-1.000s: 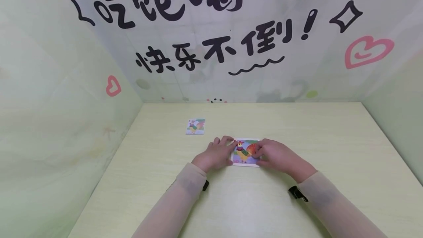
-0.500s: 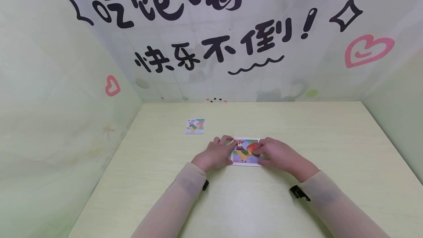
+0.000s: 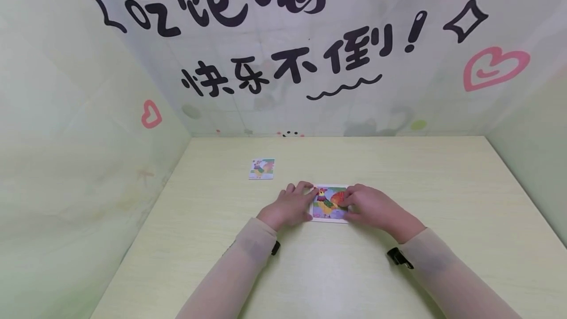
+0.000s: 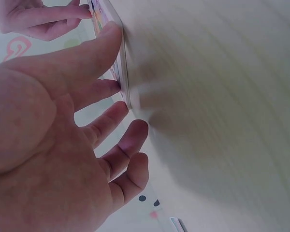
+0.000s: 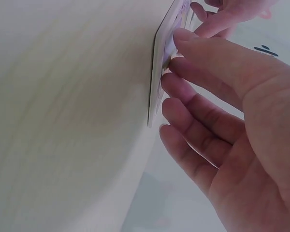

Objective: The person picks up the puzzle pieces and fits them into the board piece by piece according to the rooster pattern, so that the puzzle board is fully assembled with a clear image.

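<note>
A rooster jigsaw puzzle [image 3: 327, 203] in a white frame lies flat on the table. My left hand [image 3: 288, 206] holds its left side, thumb by the near corner and index finger reaching over the picture's edge. In the left wrist view the other fingers curve loosely beside the puzzle's rim [image 4: 124, 72]. My right hand [image 3: 374, 210] rests at the right side, its index fingertip on the rooster's tail and its thumb lower down. The right wrist view shows that thumb [image 5: 188, 41] and the fingertips touching the puzzle; whether they pinch a piece is not clear.
A small square card [image 3: 261, 169] with a matching, paler rooster lies farther back and to the left on the pale table [image 3: 425, 171]. A printed cloth wall [image 3: 274, 117] stands along the table's back, with plain side walls left and right.
My right hand shifts slightly right, then back left, at the puzzle's right side. My left hand, the puzzle and the small card stay in place.
</note>
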The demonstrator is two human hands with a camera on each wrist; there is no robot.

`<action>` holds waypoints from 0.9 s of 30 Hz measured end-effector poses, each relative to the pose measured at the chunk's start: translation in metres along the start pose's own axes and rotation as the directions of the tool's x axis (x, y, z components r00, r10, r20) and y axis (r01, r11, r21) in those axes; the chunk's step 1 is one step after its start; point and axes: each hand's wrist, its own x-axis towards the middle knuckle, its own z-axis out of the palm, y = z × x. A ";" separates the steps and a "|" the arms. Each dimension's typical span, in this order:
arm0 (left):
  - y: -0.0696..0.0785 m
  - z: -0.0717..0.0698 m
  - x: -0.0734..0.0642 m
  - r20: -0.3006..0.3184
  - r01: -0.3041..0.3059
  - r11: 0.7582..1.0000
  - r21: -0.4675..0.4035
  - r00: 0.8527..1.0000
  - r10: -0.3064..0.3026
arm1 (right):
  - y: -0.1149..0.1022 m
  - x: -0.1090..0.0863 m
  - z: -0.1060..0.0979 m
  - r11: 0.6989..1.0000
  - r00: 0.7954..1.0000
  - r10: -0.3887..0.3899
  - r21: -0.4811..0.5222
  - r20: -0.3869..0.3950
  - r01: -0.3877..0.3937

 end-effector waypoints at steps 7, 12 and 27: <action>0.000 0.000 0.000 -0.002 0.001 1.000 0.001 1.000 -0.001 | 0.001 0.001 0.002 0.999 0.999 0.032 -0.009 0.018 -0.031; 0.000 0.001 0.001 0.000 -0.001 1.000 0.003 1.000 0.001 | 0.001 0.001 0.001 0.999 0.999 0.033 -0.022 0.018 -0.033; 0.001 0.000 0.000 0.000 0.000 1.000 0.005 1.000 0.000 | -0.004 -0.001 0.003 1.000 1.000 -0.020 -0.017 -0.009 0.020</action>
